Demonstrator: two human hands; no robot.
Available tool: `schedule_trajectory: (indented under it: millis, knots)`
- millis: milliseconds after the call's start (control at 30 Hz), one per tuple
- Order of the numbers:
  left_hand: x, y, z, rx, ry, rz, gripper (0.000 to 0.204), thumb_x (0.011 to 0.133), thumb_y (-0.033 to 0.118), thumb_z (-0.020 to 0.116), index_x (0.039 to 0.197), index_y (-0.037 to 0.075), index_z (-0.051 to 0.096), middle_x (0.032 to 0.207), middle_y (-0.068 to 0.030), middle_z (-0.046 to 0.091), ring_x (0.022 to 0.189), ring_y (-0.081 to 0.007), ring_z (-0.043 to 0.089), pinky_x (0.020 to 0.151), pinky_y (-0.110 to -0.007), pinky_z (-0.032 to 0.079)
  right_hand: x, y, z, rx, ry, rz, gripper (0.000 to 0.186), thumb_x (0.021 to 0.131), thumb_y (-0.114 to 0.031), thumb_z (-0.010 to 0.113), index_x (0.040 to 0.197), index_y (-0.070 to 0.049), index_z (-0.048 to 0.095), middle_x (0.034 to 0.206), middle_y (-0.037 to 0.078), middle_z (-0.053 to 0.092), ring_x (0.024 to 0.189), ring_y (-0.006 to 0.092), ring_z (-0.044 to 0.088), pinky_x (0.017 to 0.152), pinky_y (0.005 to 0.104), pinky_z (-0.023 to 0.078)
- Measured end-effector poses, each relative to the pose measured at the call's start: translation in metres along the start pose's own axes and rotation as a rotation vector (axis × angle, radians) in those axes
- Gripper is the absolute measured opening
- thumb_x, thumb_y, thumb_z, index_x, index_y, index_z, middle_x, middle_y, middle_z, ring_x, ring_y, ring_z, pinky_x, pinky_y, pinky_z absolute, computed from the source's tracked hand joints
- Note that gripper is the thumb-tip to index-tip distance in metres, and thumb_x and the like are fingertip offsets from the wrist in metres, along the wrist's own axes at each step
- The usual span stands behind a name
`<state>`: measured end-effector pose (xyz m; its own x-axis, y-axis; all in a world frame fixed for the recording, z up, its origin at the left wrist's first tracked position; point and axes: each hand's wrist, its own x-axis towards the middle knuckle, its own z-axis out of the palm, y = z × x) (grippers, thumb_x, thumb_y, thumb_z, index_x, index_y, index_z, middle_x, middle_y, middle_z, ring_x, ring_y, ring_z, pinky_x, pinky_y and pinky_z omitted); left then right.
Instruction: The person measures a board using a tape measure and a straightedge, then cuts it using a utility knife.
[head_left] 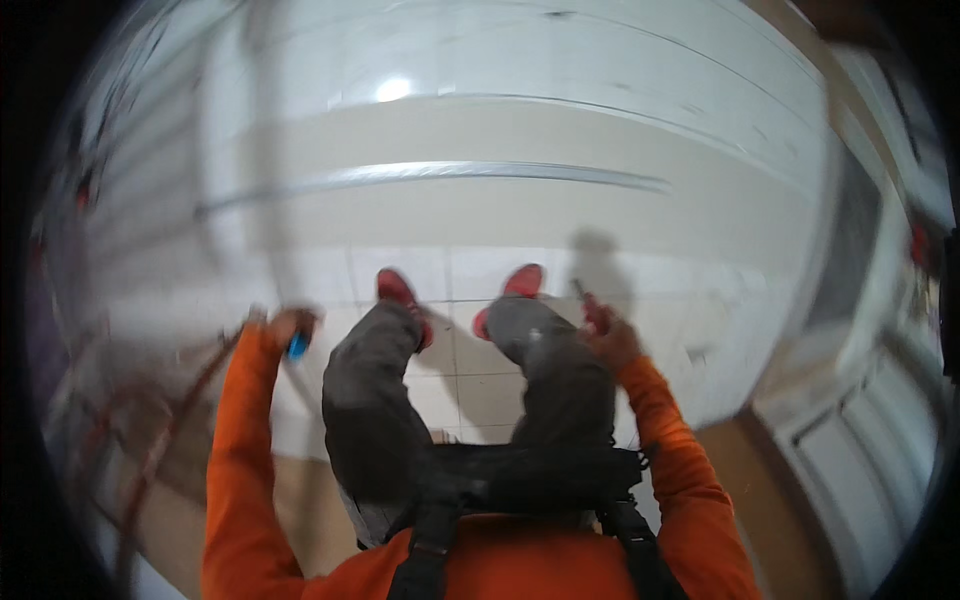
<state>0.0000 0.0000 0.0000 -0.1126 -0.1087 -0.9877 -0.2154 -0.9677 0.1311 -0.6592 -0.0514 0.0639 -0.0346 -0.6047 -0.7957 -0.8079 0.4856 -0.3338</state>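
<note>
One red tool (597, 315), likely light, best held by its handle, gripped in right hand (614, 345); left hand (286, 326), grip unclear.

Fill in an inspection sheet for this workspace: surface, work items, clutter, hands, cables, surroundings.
Surface: pale tiled floor under the red shoes.
Work items: red tool with a thin tip; blue thing, too blurred to name.
Clutter: long silvery strip ahead of the shoes; reddish-brown tube-like thing at the left, blurred.
Hands: right hand grips the red tool; left hand is at the blue thing, its grip unclear.
Cables: cannot tell, picture blurred.
Surroundings: dark grey panel at the right.
</note>
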Motion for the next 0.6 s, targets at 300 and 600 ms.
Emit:
schedule_trajectory:
  millis: [300, 600]
  knots:
    - [0.292, -0.168, -0.064, -0.167, 0.779, 0.142, 0.026, 0.09, 0.026, 0.065, 0.101, 0.004, 0.072, 0.091, -0.0086, 0.071, 0.076, -0.0204, 0.064, 0.073, -0.033, 0.051, 0.305, -0.125, 0.131, -0.522, 0.259, -1.007, 0.061, 0.075, -0.003, 0.072, 0.132, -0.006, 0.052, 0.127, 0.017, 0.055, 0.12, 0.0352, 0.053, 0.101, 0.0416, 0.047]
    - [0.354, -0.123, 0.008, -0.819, 0.546, 0.25, 0.034, 0.09, 0.037, 0.066, 0.078, 0.006, 0.069, 0.078, -0.0042, 0.066, 0.073, -0.0157, 0.059, 0.07, -0.032, 0.048, 0.402, -0.129, 0.201, -0.793, 0.154, -1.048, 0.06, 0.079, -0.014, 0.072, 0.133, -0.003, 0.049, 0.127, 0.019, 0.056, 0.116, 0.0382, 0.054, 0.096, 0.0486, 0.046]
